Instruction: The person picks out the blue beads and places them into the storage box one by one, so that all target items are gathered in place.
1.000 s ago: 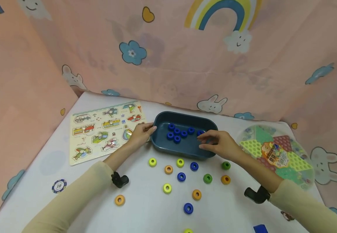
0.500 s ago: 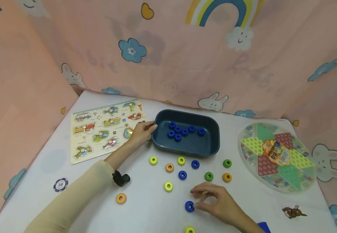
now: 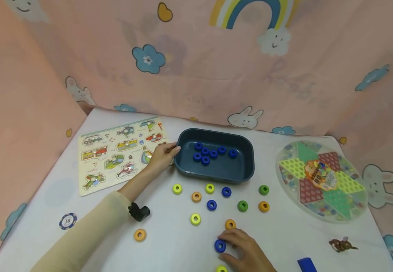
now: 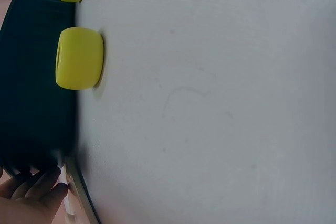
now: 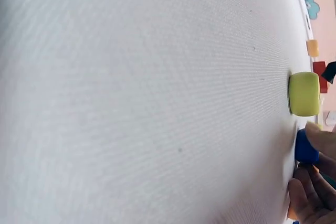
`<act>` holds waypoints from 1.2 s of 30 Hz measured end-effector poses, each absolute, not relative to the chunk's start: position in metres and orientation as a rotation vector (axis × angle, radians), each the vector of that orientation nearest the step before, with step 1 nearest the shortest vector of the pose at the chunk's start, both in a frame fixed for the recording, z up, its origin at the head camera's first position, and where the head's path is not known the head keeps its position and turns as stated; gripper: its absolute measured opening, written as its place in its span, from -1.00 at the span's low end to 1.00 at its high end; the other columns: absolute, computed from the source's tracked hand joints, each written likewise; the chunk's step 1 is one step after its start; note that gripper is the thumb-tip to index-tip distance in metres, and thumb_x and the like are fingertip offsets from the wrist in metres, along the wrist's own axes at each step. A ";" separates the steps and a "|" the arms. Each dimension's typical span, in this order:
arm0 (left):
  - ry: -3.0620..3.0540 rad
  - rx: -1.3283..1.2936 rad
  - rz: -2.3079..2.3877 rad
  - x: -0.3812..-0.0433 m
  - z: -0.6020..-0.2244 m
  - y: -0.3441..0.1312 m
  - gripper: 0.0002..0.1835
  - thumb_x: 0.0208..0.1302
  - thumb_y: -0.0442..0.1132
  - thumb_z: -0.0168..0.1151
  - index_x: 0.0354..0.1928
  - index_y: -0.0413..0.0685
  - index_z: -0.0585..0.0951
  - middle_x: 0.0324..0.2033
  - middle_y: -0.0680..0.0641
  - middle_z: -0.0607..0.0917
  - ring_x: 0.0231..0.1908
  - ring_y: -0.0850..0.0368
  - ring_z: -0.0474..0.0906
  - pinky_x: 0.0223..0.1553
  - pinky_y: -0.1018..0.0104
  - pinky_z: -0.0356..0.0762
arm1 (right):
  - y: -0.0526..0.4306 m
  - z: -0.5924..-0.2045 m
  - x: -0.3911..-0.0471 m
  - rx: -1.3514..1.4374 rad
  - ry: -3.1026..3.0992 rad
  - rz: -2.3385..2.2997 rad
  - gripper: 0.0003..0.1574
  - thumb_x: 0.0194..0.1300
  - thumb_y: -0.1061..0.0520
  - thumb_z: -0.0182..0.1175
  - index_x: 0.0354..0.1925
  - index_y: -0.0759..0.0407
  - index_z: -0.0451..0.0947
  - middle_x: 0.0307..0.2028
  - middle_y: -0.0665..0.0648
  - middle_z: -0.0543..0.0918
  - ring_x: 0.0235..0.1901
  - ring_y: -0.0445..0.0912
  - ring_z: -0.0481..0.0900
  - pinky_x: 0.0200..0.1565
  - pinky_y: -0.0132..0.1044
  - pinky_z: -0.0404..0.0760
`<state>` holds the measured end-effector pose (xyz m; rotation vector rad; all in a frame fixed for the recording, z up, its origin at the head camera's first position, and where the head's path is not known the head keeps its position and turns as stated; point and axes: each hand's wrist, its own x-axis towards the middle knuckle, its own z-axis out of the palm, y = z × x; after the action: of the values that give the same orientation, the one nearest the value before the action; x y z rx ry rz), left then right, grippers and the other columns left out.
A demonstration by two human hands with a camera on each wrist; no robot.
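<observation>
My left hand (image 3: 160, 156) grips the left end of a dark blue plastic tray (image 3: 213, 176), its thumb near the rim; in the left wrist view its fingers (image 4: 39, 187) bend against the tray's wall. Several blue ring beads (image 3: 205, 152) lie in the tray. Down at the front of the table, my right hand (image 3: 245, 249) pinches a blue ring bead (image 3: 216, 247) between thumb and index finger. The right wrist view has the thumb over this bead (image 5: 304, 148), beside a yellow one (image 5: 303, 94). An orange ring bead (image 3: 230, 223) lies just beyond that hand.
More ring beads are scattered before the tray: yellow (image 3: 195, 219), green (image 3: 242, 206), orange (image 3: 140, 235) and blue (image 3: 211, 205). A wooden picture puzzle (image 3: 104, 166) lies left, a round game board (image 3: 322, 181) right. A poker chip (image 3: 68, 221), animal figure (image 3: 342, 244) and blue block (image 3: 307, 264) lie farther out.
My right hand has left the tray, where a blue bead now lies at the right, and come down toward the front to a blue bead on the table. The left hand has stayed on the tray.
</observation>
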<state>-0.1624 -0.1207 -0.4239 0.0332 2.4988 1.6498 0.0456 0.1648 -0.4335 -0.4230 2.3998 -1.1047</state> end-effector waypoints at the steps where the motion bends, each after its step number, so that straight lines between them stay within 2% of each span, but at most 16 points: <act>1: 2.501 0.025 1.649 -0.162 -0.423 -0.121 -0.55 0.35 -0.11 0.07 0.17 -0.24 0.46 0.10 -0.16 0.52 0.13 0.02 0.39 0.10 0.24 0.38 | 0.165 -0.434 0.045 -0.431 2.402 -1.095 -0.55 0.09 -0.07 0.32 -0.02 -0.06 0.55 -0.12 -0.25 0.48 -0.03 -0.23 0.44 0.06 -0.31 0.43; 5: 2.501 0.017 1.656 -0.160 -0.421 -0.123 -0.55 0.36 -0.10 0.07 0.17 -0.23 0.46 0.10 -0.15 0.52 0.15 0.02 0.36 0.12 0.23 0.36 | 0.167 -0.431 0.039 -0.475 2.355 -1.172 -0.58 0.10 0.00 0.33 -0.04 -0.04 0.55 -0.14 -0.22 0.50 -0.15 -0.25 0.47 -0.10 -0.37 0.51; 9: 2.493 0.030 1.669 -0.160 -0.420 -0.123 -0.55 0.36 -0.11 0.07 0.17 -0.25 0.46 0.11 -0.16 0.51 0.14 0.01 0.39 0.11 0.23 0.37 | 0.171 -0.419 0.023 -0.512 2.345 -1.337 -0.58 0.05 0.06 0.38 -0.07 0.01 0.57 -0.17 -0.14 0.55 -0.27 -0.18 0.52 -0.24 -0.34 0.57; 15: 2.489 0.039 1.689 -0.162 -0.422 -0.124 -0.57 0.36 -0.14 0.07 0.16 -0.27 0.46 0.09 -0.17 0.52 0.11 0.01 0.42 0.11 0.24 0.36 | 0.175 -0.390 -0.021 -0.564 2.529 -1.399 -0.56 -0.06 0.19 0.45 -0.13 0.04 0.61 -0.17 -0.15 0.58 -0.22 -0.18 0.55 -0.23 -0.23 0.61; 21: 2.477 0.039 1.690 -0.163 -0.424 -0.121 -0.57 0.36 -0.15 0.06 0.16 -0.27 0.45 0.11 -0.18 0.51 0.09 0.02 0.43 0.07 0.27 0.41 | 0.190 -0.366 -0.080 -0.728 2.651 -1.336 -0.58 0.01 0.24 0.40 -0.09 0.13 0.59 -0.16 -0.03 0.57 -0.24 -0.15 0.55 -0.22 -0.26 0.60; 26: 2.478 0.037 1.687 -0.163 -0.425 -0.120 -0.57 0.36 -0.15 0.07 0.16 -0.27 0.45 0.09 -0.18 0.52 0.08 0.02 0.44 0.07 0.27 0.41 | 0.192 -0.348 -0.121 -0.706 2.679 -1.179 -0.58 0.05 0.22 0.38 -0.06 0.18 0.58 -0.16 0.07 0.57 -0.30 -0.09 0.59 -0.28 -0.27 0.60; 32: 2.468 0.027 1.701 -0.162 -0.426 -0.120 -0.57 0.36 -0.15 0.08 0.16 -0.27 0.46 0.09 -0.18 0.53 0.06 0.02 0.46 0.03 0.29 0.44 | 0.190 -0.358 -0.169 -0.708 2.693 -0.972 -0.59 0.04 0.25 0.38 -0.09 0.28 0.59 -0.20 0.16 0.61 -0.20 0.07 0.57 -0.22 -0.19 0.60; 36: 2.470 0.016 1.703 -0.162 -0.426 -0.120 -0.57 0.35 -0.15 0.09 0.15 -0.26 0.46 0.07 -0.17 0.53 0.05 0.03 0.46 0.03 0.29 0.45 | 0.190 -0.377 -0.192 -0.723 2.690 -0.892 -0.61 0.01 0.26 0.40 -0.14 0.32 0.60 -0.23 0.19 0.63 -0.22 0.06 0.58 -0.24 -0.17 0.60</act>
<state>-0.1624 -0.1200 -0.4262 0.0160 2.4695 1.7032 -0.1919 0.1896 -0.3770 -0.7228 2.6898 -0.8923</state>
